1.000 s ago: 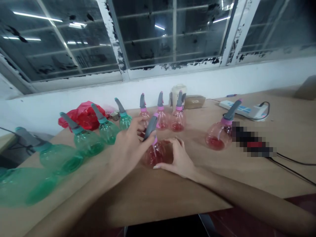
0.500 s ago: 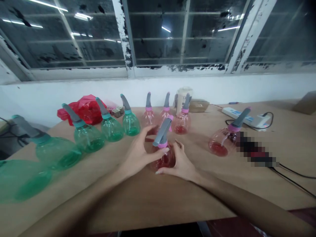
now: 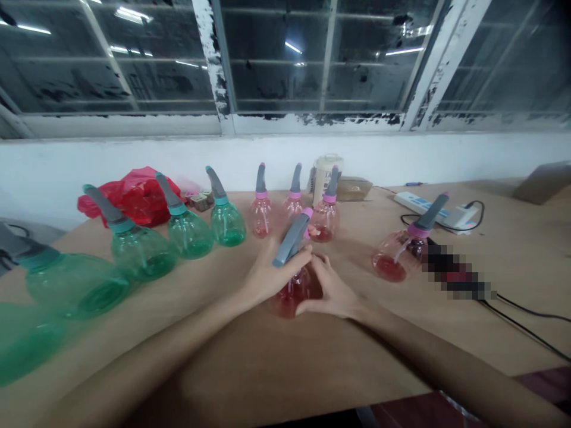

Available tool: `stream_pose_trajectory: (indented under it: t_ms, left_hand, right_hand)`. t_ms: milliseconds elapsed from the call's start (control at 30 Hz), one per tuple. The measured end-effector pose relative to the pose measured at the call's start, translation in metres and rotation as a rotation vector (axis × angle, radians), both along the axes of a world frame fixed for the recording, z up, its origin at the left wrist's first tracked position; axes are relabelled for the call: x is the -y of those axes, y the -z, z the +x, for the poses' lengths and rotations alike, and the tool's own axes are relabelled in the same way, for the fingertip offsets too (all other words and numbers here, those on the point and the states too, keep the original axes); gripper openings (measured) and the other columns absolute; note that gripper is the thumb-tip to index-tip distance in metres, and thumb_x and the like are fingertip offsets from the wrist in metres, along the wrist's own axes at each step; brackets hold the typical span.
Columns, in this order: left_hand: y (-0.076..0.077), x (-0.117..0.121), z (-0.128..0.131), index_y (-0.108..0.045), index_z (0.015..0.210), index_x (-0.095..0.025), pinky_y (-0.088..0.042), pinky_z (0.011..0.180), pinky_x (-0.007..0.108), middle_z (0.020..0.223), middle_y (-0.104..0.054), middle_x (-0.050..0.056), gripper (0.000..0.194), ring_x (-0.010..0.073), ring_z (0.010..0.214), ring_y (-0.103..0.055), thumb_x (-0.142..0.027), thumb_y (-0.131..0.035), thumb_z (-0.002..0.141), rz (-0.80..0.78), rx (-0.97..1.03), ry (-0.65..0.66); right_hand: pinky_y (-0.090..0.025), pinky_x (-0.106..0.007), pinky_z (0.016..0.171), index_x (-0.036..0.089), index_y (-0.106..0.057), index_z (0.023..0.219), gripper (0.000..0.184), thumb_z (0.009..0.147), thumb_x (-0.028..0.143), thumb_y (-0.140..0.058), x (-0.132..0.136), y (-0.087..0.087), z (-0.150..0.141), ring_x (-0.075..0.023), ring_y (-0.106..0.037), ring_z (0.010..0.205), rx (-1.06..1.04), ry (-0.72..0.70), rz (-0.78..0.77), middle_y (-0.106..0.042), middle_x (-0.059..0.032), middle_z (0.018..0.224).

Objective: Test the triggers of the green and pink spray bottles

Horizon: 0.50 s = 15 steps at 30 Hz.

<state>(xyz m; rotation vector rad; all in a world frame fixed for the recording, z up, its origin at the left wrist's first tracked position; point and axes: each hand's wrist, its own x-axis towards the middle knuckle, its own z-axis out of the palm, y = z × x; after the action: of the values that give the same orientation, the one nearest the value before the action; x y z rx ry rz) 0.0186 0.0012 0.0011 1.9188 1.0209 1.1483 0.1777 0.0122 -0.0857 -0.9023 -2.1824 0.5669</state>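
Observation:
In the middle of the table stands a clear pink spray bottle (image 3: 291, 299) with dark red liquid and a grey and pink spray head. My left hand (image 3: 266, 274) closes around its neck, just under the head, and hides the pink collar. Against the right side of the bottle's body, my right hand (image 3: 333, 290) grips with curved fingers and thumb. Another pink spray bottle (image 3: 392, 258) stands farther right. Behind my hands are several pink spray bottles, one of them a bottle (image 3: 261, 217) at the back.
Several green spray bottles, such as this one (image 3: 190, 235), line the left side. A red plastic bag (image 3: 138, 199) lies behind them. At the back are a white container (image 3: 328, 175) and a brown box (image 3: 354, 188). A white power strip (image 3: 422, 205) and black cables (image 3: 526, 327) lie on the right.
My left hand has moved up from the bottle's shoulder to the neck, covering the collar. My right hand stays on the body. The surroundings have shifted slightly left in view.

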Motion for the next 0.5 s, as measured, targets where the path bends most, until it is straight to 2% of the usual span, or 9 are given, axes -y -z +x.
stream_pose_trajectory:
  t_ms: [100, 200, 367, 500]
  left_hand:
    - [0.002, 0.001, -0.001, -0.058, 0.100, -0.020, -0.055, 0.080, 0.034, 0.090, -0.069, 0.003, 0.019, 0.0180, 0.085, -0.067, -0.022, -0.056, 0.082, -0.003, 0.014, -0.014]
    - [0.002, 0.002, -0.001, -0.057, 0.102, -0.022, -0.055, 0.076, 0.031, 0.087, -0.069, 0.001, 0.020, 0.0162, 0.081, -0.067, -0.022, -0.056, 0.082, 0.013, -0.004, -0.045]
    - [-0.005, 0.003, -0.002, -0.057, 0.092, -0.021, -0.051, 0.064, 0.028, 0.076, -0.065, -0.001, 0.011, 0.0145, 0.068, -0.063, -0.026, -0.055, 0.083, 0.096, -0.143, -0.104]
    - [-0.008, 0.003, -0.003, -0.056, 0.089, -0.022, -0.046, 0.056, 0.026, 0.069, -0.060, -0.002, 0.009, 0.0136, 0.062, -0.058, -0.027, -0.053, 0.084, 0.156, -0.204, -0.097]
  right_hand:
    - [-0.034, -0.050, 0.099, 0.022, -0.051, 0.113, 0.063, 0.074, 0.071, -0.053, -0.010, 0.000, 0.011, -0.0303, -0.052, 0.110, -0.108, -0.045, 0.133, -0.062, -0.0098, 0.112]
    - [-0.039, -0.043, 0.091, 0.022, -0.056, 0.097, 0.048, 0.080, 0.067, -0.048, -0.019, -0.003, 0.019, -0.0257, -0.057, 0.096, -0.257, 0.020, 0.188, -0.066, -0.0061, 0.096]
    - [-0.039, -0.037, 0.085, 0.021, -0.058, 0.083, 0.034, 0.089, 0.053, -0.046, -0.031, 0.001, 0.025, -0.0207, -0.060, 0.083, -0.304, 0.227, 0.130, -0.066, -0.0022, 0.082]
    - [-0.040, -0.034, 0.082, 0.021, -0.059, 0.080, 0.032, 0.092, 0.046, -0.044, -0.034, 0.004, 0.023, -0.0198, -0.059, 0.081, -0.274, 0.303, 0.062, -0.067, -0.0019, 0.081]
